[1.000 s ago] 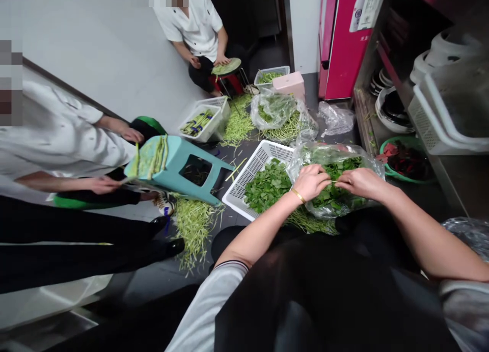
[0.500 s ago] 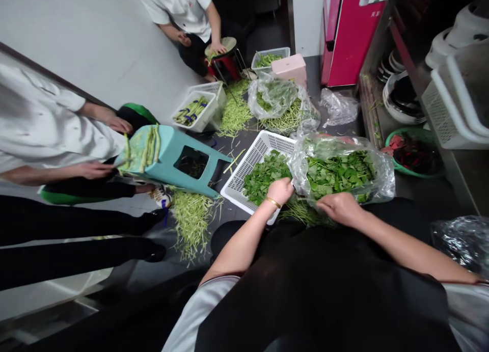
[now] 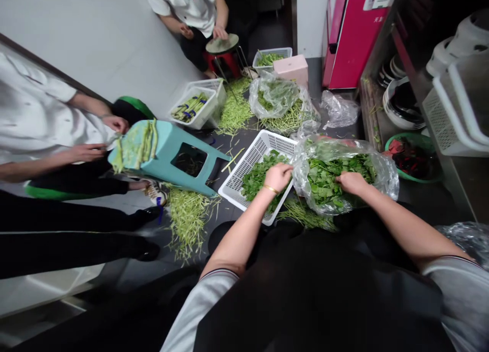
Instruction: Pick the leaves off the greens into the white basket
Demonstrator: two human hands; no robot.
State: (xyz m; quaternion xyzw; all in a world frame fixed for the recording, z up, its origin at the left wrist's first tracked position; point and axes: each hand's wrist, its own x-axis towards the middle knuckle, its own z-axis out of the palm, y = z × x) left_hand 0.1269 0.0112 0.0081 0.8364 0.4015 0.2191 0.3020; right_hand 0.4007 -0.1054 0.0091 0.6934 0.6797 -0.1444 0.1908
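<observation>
one hand (image 3: 352, 183) in leafy greens (image 3: 323, 181)

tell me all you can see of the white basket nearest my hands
The white basket is rectangular, plastic-looking, with perforated walls. It sits upright on the floor, angled, partly filled with loose green leaves. The left hand is over its right side, partly hiding it. A clear bag crowds that side; whether they touch is unclear.
</observation>
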